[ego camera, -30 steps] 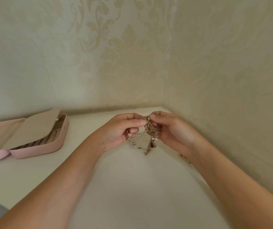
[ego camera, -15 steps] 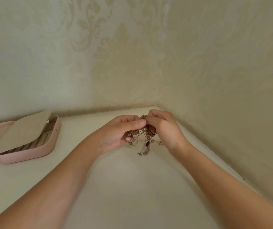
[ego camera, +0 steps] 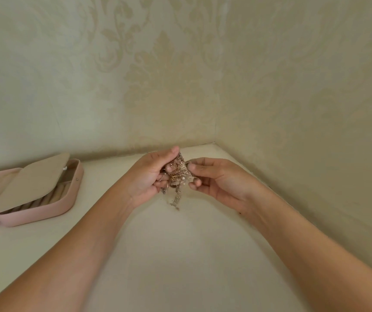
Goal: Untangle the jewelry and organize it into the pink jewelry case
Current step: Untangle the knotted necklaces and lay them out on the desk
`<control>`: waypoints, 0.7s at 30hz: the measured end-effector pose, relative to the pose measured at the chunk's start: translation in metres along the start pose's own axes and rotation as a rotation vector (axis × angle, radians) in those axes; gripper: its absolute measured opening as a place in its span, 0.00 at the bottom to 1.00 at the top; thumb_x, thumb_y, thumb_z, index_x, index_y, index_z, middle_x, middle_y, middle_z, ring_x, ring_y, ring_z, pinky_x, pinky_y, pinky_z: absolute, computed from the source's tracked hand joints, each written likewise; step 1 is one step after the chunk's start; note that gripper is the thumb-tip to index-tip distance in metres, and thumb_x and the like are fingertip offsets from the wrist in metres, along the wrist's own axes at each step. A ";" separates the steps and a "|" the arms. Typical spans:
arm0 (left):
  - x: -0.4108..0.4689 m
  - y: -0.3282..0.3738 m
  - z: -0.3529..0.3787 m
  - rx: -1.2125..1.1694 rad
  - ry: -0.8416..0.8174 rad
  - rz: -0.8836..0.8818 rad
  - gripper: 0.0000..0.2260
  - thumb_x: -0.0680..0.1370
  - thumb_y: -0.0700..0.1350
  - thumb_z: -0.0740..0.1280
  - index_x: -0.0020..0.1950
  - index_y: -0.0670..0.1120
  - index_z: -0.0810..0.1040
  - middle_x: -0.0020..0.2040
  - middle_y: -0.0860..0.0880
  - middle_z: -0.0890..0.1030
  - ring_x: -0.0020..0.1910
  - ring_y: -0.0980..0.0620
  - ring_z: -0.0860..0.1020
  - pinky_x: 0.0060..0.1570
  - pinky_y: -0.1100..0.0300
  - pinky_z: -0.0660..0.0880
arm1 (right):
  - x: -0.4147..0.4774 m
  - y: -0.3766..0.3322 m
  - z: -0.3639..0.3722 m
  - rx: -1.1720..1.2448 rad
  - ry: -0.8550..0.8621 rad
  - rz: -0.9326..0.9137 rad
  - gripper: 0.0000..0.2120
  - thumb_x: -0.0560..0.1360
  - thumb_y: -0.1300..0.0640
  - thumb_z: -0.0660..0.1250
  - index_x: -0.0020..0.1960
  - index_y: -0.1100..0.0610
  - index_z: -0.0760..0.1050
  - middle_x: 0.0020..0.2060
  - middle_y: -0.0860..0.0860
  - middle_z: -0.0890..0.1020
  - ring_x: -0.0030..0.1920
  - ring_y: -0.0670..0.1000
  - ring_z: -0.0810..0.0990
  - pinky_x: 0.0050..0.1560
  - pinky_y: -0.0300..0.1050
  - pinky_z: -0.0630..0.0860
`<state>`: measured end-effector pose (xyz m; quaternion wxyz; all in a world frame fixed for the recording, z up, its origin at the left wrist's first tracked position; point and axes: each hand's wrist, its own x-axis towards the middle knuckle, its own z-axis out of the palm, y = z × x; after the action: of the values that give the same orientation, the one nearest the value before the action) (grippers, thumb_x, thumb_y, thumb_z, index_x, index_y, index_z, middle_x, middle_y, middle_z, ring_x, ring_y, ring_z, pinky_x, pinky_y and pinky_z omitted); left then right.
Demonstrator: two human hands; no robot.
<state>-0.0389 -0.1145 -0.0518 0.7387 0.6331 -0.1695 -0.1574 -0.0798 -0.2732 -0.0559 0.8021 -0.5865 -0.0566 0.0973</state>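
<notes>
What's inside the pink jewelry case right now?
Padded ring rolls show along the front of the pink jewelry case; a beige flap covers most of the rest, hiding whatever lies beneath.

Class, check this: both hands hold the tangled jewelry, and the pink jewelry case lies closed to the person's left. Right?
No: the head view shows the pink jewelry case open, not closed. It lies left, and the left hand and right hand hold the tangled jewelry.

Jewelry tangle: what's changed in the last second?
The left hand has rolled palm inward and grips the jewelry tangle; the right hand has eased rightward, pinching its edge. Both still hold it over the table; the pink jewelry case stays open.
</notes>
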 end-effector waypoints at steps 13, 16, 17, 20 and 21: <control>0.002 -0.007 0.002 -0.012 0.024 -0.119 0.10 0.68 0.51 0.69 0.35 0.47 0.72 0.29 0.54 0.70 0.25 0.59 0.62 0.21 0.69 0.55 | -0.002 -0.011 -0.004 0.094 0.180 -0.038 0.07 0.79 0.64 0.61 0.43 0.59 0.75 0.26 0.48 0.73 0.28 0.46 0.73 0.36 0.38 0.75; 0.001 -0.008 0.004 -0.012 -0.043 -0.151 0.13 0.68 0.53 0.68 0.31 0.48 0.68 0.28 0.53 0.68 0.25 0.59 0.61 0.21 0.69 0.54 | -0.005 -0.015 -0.003 0.170 0.196 0.001 0.06 0.78 0.62 0.62 0.44 0.58 0.76 0.23 0.47 0.68 0.23 0.44 0.67 0.33 0.36 0.69; 0.000 -0.008 0.004 -0.038 -0.081 -0.155 0.13 0.69 0.53 0.69 0.30 0.49 0.70 0.28 0.53 0.69 0.24 0.59 0.61 0.21 0.69 0.54 | -0.006 -0.016 -0.003 0.194 0.200 0.004 0.06 0.78 0.62 0.63 0.43 0.57 0.75 0.23 0.47 0.68 0.22 0.44 0.66 0.34 0.37 0.69; -0.001 -0.008 0.003 -0.084 -0.139 -0.127 0.10 0.71 0.49 0.72 0.32 0.49 0.77 0.30 0.53 0.69 0.25 0.60 0.62 0.20 0.70 0.55 | -0.009 -0.019 -0.005 0.242 0.201 -0.020 0.04 0.74 0.63 0.67 0.42 0.56 0.74 0.26 0.47 0.71 0.26 0.44 0.69 0.39 0.38 0.75; 0.000 -0.008 0.002 -0.082 -0.123 -0.105 0.07 0.70 0.47 0.72 0.33 0.47 0.77 0.31 0.53 0.69 0.25 0.60 0.63 0.20 0.71 0.56 | -0.009 -0.019 -0.005 0.259 0.197 -0.036 0.05 0.72 0.64 0.68 0.43 0.56 0.74 0.28 0.48 0.73 0.29 0.44 0.70 0.43 0.39 0.77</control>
<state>-0.0399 -0.1176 -0.0598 0.7428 0.5997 -0.1743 -0.2413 -0.0862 -0.2858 -0.0387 0.8742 -0.4838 0.0250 0.0315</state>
